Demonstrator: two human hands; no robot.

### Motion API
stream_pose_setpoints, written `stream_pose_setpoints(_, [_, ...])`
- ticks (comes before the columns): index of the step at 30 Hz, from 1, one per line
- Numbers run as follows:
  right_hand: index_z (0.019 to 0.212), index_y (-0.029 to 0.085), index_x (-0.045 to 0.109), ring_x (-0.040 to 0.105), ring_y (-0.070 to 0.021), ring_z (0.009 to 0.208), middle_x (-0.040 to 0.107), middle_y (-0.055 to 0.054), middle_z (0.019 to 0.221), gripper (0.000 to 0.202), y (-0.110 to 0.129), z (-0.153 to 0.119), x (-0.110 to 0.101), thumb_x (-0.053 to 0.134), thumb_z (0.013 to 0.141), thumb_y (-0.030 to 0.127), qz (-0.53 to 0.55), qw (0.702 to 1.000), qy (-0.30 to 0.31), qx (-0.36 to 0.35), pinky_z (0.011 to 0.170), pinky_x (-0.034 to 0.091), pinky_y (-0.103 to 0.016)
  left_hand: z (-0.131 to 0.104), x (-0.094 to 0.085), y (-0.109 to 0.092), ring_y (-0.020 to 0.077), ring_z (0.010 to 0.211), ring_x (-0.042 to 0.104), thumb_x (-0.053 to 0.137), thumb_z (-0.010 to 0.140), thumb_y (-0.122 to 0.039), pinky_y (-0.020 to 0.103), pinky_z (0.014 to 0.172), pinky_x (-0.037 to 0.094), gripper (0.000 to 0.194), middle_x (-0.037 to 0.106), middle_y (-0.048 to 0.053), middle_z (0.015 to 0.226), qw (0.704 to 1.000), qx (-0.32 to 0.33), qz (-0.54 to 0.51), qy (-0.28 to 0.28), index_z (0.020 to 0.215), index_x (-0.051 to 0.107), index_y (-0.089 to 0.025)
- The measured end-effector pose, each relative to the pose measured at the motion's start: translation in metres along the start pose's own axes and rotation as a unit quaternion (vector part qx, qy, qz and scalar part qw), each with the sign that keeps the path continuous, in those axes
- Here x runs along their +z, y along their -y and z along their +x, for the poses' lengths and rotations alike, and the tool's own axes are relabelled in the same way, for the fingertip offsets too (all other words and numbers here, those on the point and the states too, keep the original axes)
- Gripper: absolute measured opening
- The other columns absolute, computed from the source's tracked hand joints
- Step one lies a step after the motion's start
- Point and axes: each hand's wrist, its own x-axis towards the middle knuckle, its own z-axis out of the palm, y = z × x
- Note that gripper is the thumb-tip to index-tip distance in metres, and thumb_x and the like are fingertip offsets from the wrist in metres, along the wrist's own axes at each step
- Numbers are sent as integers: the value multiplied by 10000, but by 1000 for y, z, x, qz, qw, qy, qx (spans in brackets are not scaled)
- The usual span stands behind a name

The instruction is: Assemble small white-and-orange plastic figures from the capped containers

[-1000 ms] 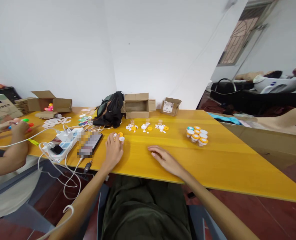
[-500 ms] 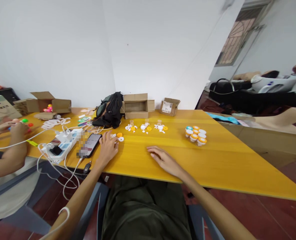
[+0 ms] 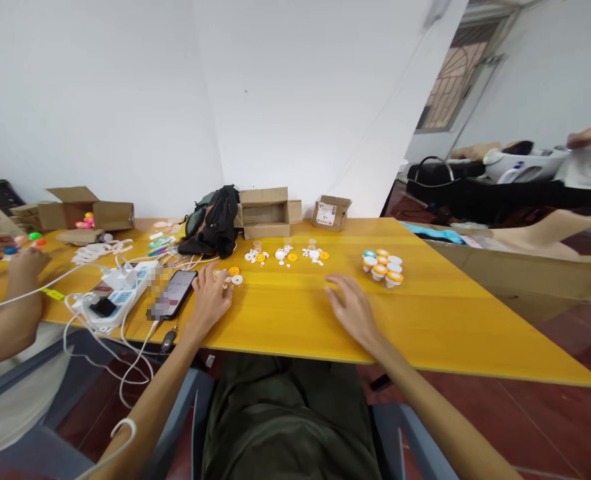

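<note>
My left hand [image 3: 211, 297] rests on the yellow table with its fingers apart, between the phone [image 3: 178, 293] and a few small parts. Beside its fingertips lie an orange disc [image 3: 233, 271] and a white disc [image 3: 237, 280]; some smaller white pieces there are partly hidden by the fingers. My right hand [image 3: 354, 310] is open and holds nothing, its fingers stretched over the table. Nearest to it stands a cluster of small tubs [image 3: 379, 273] with orange, white and teal tops. Farther back sit three small groups of white and orange parts [image 3: 286, 256].
A white power strip [image 3: 125, 300] with tangled cables lies left of the phone. Behind are a black bag [image 3: 215, 223], an open cardboard box [image 3: 265, 215] and a smaller box [image 3: 332, 213]. At far left, another person's hand [image 3: 28, 260] handles colourful balls.
My right hand has moved right and a little forward, towards the tubs. My left hand stays beside the small parts. The view has shifted slightly.
</note>
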Motion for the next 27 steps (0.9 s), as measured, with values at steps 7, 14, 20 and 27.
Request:
stream_pose_setpoints(7, [1173,177,635,534,-394,1087,617,-230,1190,347,-65,8,-46,434,939,334,-258,958,-117,53,878,456,-574,8,12,-27,292,1150,534,491,913,-209,455,989,439,212,574,128,1221,987,128,-99,14,1085,615,-227])
stream_pose_setpoints(14, [1098,198,656,528,-339,1072,644,-173,1150,270,-71,6,-48,471,930,302,-357,926,-124,-9,835,430,-451,16,41,-50,258,1059,573,485,954,-229,421,928,491,148,586,91,1135,963,230,-117,75,1068,580,-227])
stream_pose_setpoints(20, [1027,190,658,546,-330,1042,654,-170,1116,214,-59,4,-47,509,927,307,-327,939,-99,-40,841,426,-433,28,61,-65,252,1077,578,488,975,-272,416,954,496,144,587,87,1144,962,221,-136,83,1092,562,-230])
stream_pose_setpoints(27, [1003,232,583,631,-291,911,686,-112,959,184,-28,-2,-16,529,928,391,-91,996,17,-15,817,502,-406,47,66,-97,231,1078,603,382,1026,-368,387,1010,468,257,628,72,1127,941,175,-252,140,1094,584,-225])
